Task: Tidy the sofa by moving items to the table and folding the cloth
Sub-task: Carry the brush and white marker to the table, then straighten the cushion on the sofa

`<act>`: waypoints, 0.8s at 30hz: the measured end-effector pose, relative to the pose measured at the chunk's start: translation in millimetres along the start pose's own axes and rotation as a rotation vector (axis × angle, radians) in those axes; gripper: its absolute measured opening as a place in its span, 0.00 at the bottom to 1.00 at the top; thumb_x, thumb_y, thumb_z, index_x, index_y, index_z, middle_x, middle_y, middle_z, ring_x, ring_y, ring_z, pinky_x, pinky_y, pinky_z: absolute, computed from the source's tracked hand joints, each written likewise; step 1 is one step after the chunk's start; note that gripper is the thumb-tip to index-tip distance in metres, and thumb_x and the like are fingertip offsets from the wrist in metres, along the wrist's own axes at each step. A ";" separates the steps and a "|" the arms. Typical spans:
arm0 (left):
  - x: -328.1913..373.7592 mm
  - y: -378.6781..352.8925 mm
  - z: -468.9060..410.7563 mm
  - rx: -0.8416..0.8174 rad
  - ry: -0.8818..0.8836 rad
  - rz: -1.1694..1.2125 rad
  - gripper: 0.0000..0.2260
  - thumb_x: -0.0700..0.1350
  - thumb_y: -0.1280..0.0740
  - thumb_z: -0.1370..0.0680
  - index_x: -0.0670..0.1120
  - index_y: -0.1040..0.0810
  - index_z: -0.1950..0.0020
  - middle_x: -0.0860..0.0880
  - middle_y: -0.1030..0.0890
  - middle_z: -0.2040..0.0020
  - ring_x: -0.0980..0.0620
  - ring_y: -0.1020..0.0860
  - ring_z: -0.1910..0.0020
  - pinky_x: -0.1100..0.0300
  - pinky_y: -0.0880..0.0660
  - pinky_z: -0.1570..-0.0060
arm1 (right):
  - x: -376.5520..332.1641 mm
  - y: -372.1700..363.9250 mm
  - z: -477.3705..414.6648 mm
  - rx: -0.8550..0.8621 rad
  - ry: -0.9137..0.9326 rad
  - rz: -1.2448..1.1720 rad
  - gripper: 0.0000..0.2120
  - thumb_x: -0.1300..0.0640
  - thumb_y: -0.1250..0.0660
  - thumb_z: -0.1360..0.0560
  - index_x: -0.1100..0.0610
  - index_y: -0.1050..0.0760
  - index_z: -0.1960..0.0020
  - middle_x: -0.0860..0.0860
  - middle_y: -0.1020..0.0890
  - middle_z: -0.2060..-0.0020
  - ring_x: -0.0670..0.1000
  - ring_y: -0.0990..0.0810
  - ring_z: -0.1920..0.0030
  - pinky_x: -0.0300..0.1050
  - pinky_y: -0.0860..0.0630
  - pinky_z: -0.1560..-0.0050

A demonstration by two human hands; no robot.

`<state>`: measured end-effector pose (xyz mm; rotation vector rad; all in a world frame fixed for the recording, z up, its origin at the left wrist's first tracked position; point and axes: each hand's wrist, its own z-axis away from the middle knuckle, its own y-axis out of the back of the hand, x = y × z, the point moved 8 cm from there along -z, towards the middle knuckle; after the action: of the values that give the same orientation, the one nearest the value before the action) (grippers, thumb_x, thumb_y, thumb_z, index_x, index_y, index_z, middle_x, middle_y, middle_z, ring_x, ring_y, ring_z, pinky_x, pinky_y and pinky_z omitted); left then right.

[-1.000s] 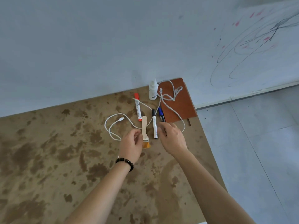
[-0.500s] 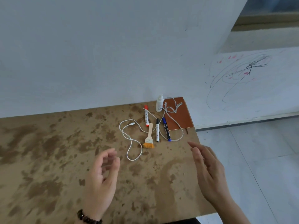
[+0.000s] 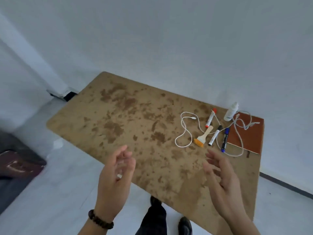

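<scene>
I see both hands empty above the table's (image 3: 127, 124) near edge. The left hand (image 3: 115, 175) has its fingers loosely curled and apart, the right hand (image 3: 221, 177) has them spread. Neither grips anything, so I judge them free for the next fetch. Off the left edge, the dark sofa (image 3: 11, 187) carries a maroon thing (image 3: 18, 164), perhaps the cloth; I cannot tell. Toward the far right corner lie the white cable (image 3: 183, 131), brush (image 3: 203, 137), black marker (image 3: 215, 135), blue marker (image 3: 225, 139) and red marker (image 3: 210, 118). Behind them are the brown notebook (image 3: 252, 134) and the upright bottle (image 3: 230, 111), grouped, I think, for tidiness.
</scene>
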<state>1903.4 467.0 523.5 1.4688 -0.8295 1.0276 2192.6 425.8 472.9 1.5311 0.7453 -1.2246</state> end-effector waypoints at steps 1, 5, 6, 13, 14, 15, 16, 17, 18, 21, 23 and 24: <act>-8.1 17.8 9.6 0.044 0.027 -0.021 0.14 0.42 0.33 0.22 0.57 0.26 0.40 0.61 0.19 0.48 0.61 0.21 0.49 0.68 0.23 0.53 | 2.1 -18.8 -0.1 -0.058 -0.003 -0.013 0.18 0.38 0.39 0.22 0.40 0.27 0.35 0.37 0.22 0.43 0.42 0.23 0.39 0.43 0.23 0.45; -40.4 119.7 64.7 0.296 0.169 -0.029 0.13 0.40 0.33 0.22 0.55 0.25 0.40 0.58 0.18 0.48 0.54 0.19 0.49 0.50 0.20 0.49 | -22.3 -118.7 15.1 -0.333 0.038 -0.026 0.19 0.41 0.38 0.22 0.45 0.27 0.34 0.40 0.23 0.40 0.40 0.23 0.41 0.50 0.21 0.44; -46.7 146.8 80.2 0.368 0.193 -0.036 0.13 0.40 0.33 0.22 0.55 0.25 0.41 0.58 0.18 0.48 0.54 0.19 0.49 0.49 0.21 0.49 | -33.1 -144.6 21.9 -0.399 0.057 -0.020 0.18 0.43 0.37 0.22 0.45 0.27 0.34 0.41 0.23 0.40 0.40 0.23 0.42 0.50 0.21 0.43; -121.0 297.6 209.9 0.853 0.369 0.022 0.13 0.42 0.32 0.22 0.58 0.24 0.41 0.59 0.18 0.48 0.55 0.19 0.48 0.49 0.21 0.47 | -106.7 -323.9 119.1 -0.869 0.211 0.005 0.12 0.49 0.35 0.21 0.36 0.28 0.40 0.37 0.22 0.43 0.37 0.23 0.42 0.30 0.25 0.49; -137.7 313.8 227.2 0.904 0.402 0.039 0.13 0.42 0.32 0.22 0.58 0.24 0.41 0.59 0.18 0.48 0.55 0.19 0.49 0.50 0.21 0.47 | -111.9 -349.2 136.2 -0.911 0.238 0.021 0.12 0.49 0.35 0.21 0.38 0.28 0.39 0.38 0.22 0.42 0.37 0.23 0.41 0.28 0.25 0.49; -154.8 329.1 243.6 0.953 0.437 0.061 0.13 0.42 0.32 0.22 0.57 0.24 0.41 0.59 0.18 0.49 0.56 0.19 0.49 0.49 0.21 0.47 | -115.1 -374.5 153.7 -0.951 0.256 0.041 0.12 0.50 0.35 0.21 0.40 0.27 0.38 0.38 0.22 0.41 0.37 0.23 0.41 0.28 0.25 0.49; -171.9 344.7 258.4 1.000 0.470 0.085 0.14 0.41 0.31 0.22 0.57 0.24 0.41 0.59 0.18 0.49 0.58 0.19 0.51 0.49 0.21 0.48 | -117.8 -400.0 171.8 -0.992 0.273 0.061 0.12 0.51 0.34 0.21 0.40 0.27 0.38 0.38 0.22 0.41 0.37 0.23 0.41 0.28 0.25 0.50; -188.5 361.5 271.5 1.045 0.497 0.106 0.14 0.41 0.31 0.23 0.57 0.23 0.42 0.60 0.18 0.50 0.59 0.19 0.52 0.50 0.20 0.49 | -120.7 -425.8 190.2 -1.027 0.291 0.082 0.12 0.51 0.34 0.21 0.39 0.28 0.39 0.38 0.22 0.41 0.37 0.23 0.41 0.29 0.25 0.50; -203.9 379.8 283.1 1.087 0.519 0.122 0.15 0.40 0.31 0.23 0.59 0.23 0.43 0.60 0.18 0.50 0.59 0.19 0.53 0.51 0.20 0.51 | -124.4 -451.0 208.1 -1.053 0.306 0.105 0.13 0.51 0.33 0.21 0.38 0.28 0.40 0.37 0.22 0.42 0.37 0.23 0.41 0.31 0.24 0.49; -238.8 444.5 304.5 1.190 0.544 0.154 0.18 0.38 0.30 0.23 0.63 0.23 0.47 0.58 0.17 0.51 0.59 0.20 0.53 0.57 0.21 0.55 | -145.4 -524.6 259.1 -1.117 0.349 0.130 0.13 0.51 0.33 0.22 0.38 0.28 0.40 0.37 0.23 0.41 0.37 0.23 0.41 0.38 0.22 0.46; -247.9 489.0 306.8 1.201 0.540 0.136 0.16 0.38 0.31 0.23 0.60 0.24 0.45 0.61 0.18 0.51 0.62 0.20 0.54 0.67 0.23 0.56 | -167.4 -567.8 288.4 -1.163 0.378 0.136 0.13 0.51 0.33 0.21 0.38 0.28 0.39 0.36 0.23 0.41 0.37 0.24 0.40 0.40 0.22 0.45; -247.4 513.4 303.9 1.203 0.527 0.121 0.16 0.38 0.31 0.23 0.59 0.24 0.44 0.63 0.19 0.51 0.63 0.21 0.53 0.71 0.24 0.57 | -181.3 -587.2 301.1 -1.179 0.399 0.131 0.14 0.50 0.33 0.21 0.39 0.28 0.38 0.36 0.23 0.41 0.37 0.24 0.40 0.40 0.22 0.45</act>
<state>1387.7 80.2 484.3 1.9320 0.1880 2.0751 1513.0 346.5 460.1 0.7743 1.2856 -0.2016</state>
